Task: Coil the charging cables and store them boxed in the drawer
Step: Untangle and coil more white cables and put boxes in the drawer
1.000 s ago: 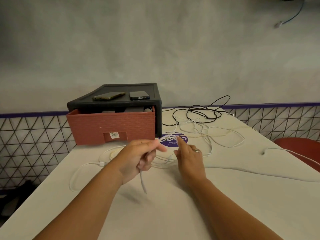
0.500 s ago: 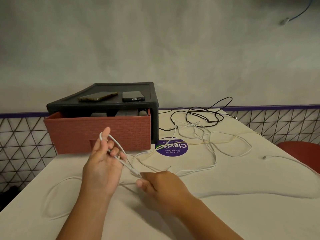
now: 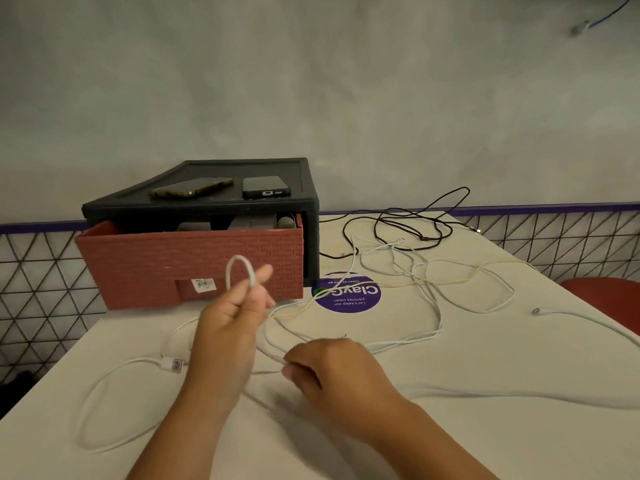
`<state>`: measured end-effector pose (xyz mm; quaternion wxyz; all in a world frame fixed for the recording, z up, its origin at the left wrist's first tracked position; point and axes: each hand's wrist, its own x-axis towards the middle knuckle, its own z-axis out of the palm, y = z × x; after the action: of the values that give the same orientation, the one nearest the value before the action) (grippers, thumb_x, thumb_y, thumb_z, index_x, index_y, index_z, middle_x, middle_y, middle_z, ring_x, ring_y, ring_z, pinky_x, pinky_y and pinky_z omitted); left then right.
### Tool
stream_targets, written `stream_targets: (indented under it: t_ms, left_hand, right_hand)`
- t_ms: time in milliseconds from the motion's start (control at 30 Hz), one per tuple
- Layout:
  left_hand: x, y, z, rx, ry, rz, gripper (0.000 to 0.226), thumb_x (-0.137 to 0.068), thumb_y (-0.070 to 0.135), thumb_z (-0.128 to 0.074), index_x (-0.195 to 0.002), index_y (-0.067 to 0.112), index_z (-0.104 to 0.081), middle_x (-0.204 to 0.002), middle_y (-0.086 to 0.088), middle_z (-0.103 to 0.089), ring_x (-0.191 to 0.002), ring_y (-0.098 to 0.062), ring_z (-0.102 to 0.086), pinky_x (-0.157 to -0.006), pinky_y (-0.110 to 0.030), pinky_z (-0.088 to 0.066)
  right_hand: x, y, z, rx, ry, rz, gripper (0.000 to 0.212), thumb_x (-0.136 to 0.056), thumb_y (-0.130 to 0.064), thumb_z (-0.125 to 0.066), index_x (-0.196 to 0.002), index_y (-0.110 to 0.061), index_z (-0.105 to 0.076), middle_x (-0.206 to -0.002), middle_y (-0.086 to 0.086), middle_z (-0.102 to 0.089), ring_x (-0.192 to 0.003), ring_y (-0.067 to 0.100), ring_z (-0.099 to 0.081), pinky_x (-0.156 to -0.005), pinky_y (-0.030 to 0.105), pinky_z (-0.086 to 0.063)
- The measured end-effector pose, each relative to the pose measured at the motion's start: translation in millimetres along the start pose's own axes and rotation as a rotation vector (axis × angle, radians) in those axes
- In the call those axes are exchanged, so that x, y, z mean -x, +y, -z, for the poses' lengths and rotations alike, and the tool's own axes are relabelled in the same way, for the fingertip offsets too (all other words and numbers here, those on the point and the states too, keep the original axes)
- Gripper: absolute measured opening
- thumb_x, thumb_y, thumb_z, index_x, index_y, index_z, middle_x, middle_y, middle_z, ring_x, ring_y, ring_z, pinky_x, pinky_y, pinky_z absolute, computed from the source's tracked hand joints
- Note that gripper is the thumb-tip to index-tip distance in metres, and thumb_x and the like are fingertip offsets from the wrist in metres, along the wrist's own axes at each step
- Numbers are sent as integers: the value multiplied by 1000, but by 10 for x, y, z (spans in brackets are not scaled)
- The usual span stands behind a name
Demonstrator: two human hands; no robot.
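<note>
My left hand point(image 3: 232, 317) is raised above the table and pinches a small loop of white charging cable point(image 3: 239, 268) in front of the red drawer point(image 3: 156, 265). My right hand point(image 3: 332, 368) rests low on the table, fingers closed on the same white cable a little farther along. The drawer is pulled open from its black case point(image 3: 249, 168), and grey boxes point(image 3: 252, 223) show inside. More white cables point(image 3: 433, 289) lie tangled at the centre right. A black cable point(image 3: 408, 226) lies behind them.
Two phones point(image 3: 265, 187) lie on top of the black case. A purple round sticker point(image 3: 346, 294) is on the white table point(image 3: 450, 438). A white USB plug point(image 3: 171, 363) rests left of my left wrist. A red chair point(image 3: 606, 299) stands at the right edge, mesh railing behind.
My left hand rose a little with a loop of white cable in its fingers. My right hand drew back toward me along the cable and stayed low on the table.
</note>
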<state>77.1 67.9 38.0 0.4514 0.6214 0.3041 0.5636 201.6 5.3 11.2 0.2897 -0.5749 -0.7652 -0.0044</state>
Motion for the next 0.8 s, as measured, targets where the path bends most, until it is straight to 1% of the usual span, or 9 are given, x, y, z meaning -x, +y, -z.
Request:
stream_targets:
  t_ms: [100,200,300,367,400,467,567,700,800]
  left_hand:
    - [70,-90,-57,-297,-177,-99,17,-90,38,-49,-88,35,-66,-71,19,-66,-61,4,-55,-60,-8,-43]
    - [105,-114,-85,-268,-280,-44,20,-86,47,-44,-96,45,-61,-54,6,-58,-49,-3,-52,-53,-15,-44]
    - [145,-74,-117,-246,-293,-37,26,-90,51,-45,-84,45,-69,-48,4,-44,-45,-5,-40,-49,-16,-36]
    - [163,-27,-130,-198,-323,-2,36,-82,50,-46,-69,25,-68,-48,3,-34,-45,-7,-33,-47,-22,-28]
    - [172,-5,-130,-143,-346,51,41,-80,50,-48,-59,17,-59,-46,3,-30,-44,-9,-28,-46,-25,-23]
    - [173,48,-117,-1,-407,184,38,-77,45,-50,-52,17,-50,-45,4,-23,-42,-9,-18,-45,-28,-14]
    - [161,113,-74,78,-480,258,33,-74,38,-56,-47,19,-59,-45,5,-19,-40,-6,-14,-41,-18,-14]
    - [143,84,-45,51,-456,183,29,-59,49,-61,-50,21,-65,-45,5,-23,-41,-7,-17,-42,-19,-16]
    - [114,34,-53,31,-369,124,18,-63,39,-67,-61,21,-71,-46,4,-35,-43,-8,-28,-42,-18,-25]
  right_hand:
    - [-10,53,40,42,210,73,30,-85,-39,-43,-76,-20,-63,-68,-3,-62,-62,17,-56,-50,27,-45]
    - [0,110,110,56,406,90,26,-83,-42,-51,-72,-21,-62,-64,-9,-61,-55,8,-50,-44,23,-43]
    - [1,127,217,7,552,71,26,-77,-49,-57,-79,-24,-56,-72,-13,-64,-61,7,-50,-47,15,-39]
    - [1,137,252,-5,545,43,32,-79,-61,-50,-91,-31,-54,-74,-13,-65,-65,6,-52,-49,17,-42]
    - [4,149,263,-16,526,25,38,-81,-65,-44,-96,-32,-54,-76,-12,-64,-67,6,-53,-50,18,-44]
    - [10,184,289,-70,464,2,47,-83,-68,-37,-100,-31,-60,-79,-10,-62,-69,6,-53,-54,20,-44]
    - [11,218,312,-187,322,-9,54,-81,-68,-42,-89,-22,-68,-75,-7,-58,-69,6,-51,-58,21,-41]
    - [7,237,288,-174,250,-26,62,-81,-71,-34,-73,-15,-59,-62,-5,-51,-63,14,-46,-55,29,-37]
    - [17,237,278,-164,271,-81,54,-82,-65,-34,-66,-17,-53,-55,-9,-43,-60,10,-44,-52,23,-32]
